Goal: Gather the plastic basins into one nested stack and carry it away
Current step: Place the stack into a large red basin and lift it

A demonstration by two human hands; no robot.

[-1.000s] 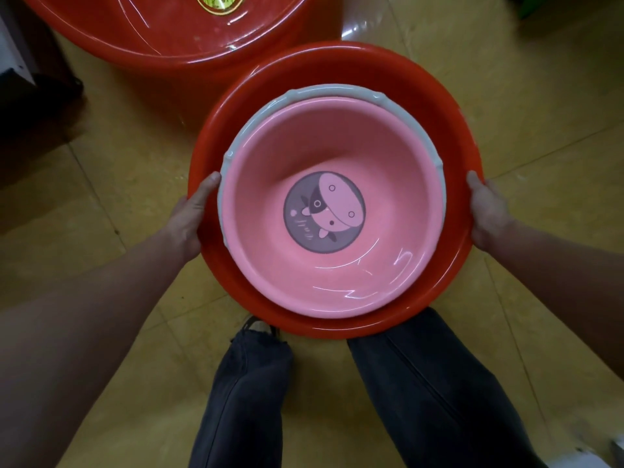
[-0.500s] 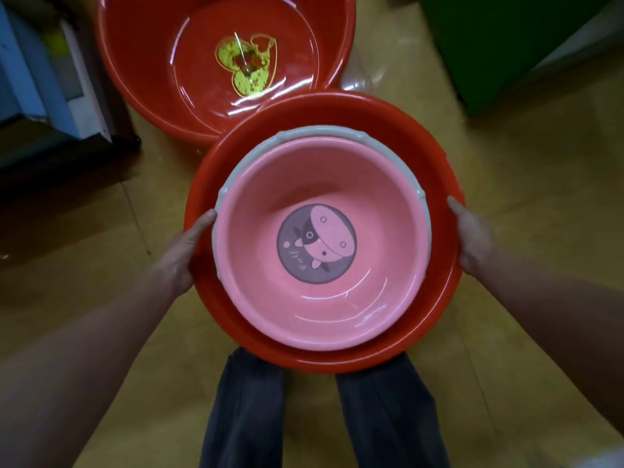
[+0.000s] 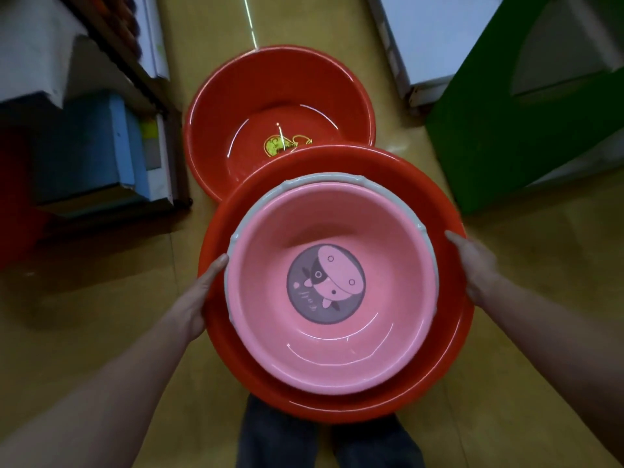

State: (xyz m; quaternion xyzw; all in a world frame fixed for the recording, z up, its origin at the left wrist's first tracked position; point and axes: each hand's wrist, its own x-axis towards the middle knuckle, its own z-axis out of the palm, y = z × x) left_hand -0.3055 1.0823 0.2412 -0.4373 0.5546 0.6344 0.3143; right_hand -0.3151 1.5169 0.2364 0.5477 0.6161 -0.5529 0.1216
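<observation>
I hold a nested stack in front of me, off the floor. A pink basin (image 3: 337, 346) with a cartoon print sits inside a grey-rimmed basin (image 3: 324, 179), and both sit inside a red basin (image 3: 452, 332). My left hand (image 3: 199, 298) grips the red basin's left rim. On the opposite rim my right hand (image 3: 472, 261) does the same. A second, larger red basin (image 3: 270, 92) with a yellow emblem lies on the floor just beyond the stack, partly hidden by it.
The floor (image 3: 101, 315) is yellow tile. A blue box (image 3: 91, 146) and white shelving (image 3: 37, 52) stand at the left. At the right are a green panel (image 3: 506, 130) and a white cabinet (image 3: 435, 38). My dark trouser legs (image 3: 324, 440) show below the stack.
The view has risen and tilted forward, so the far red basin on the floor is now fully in sight. Both hands keep the same grip on the stack's rim.
</observation>
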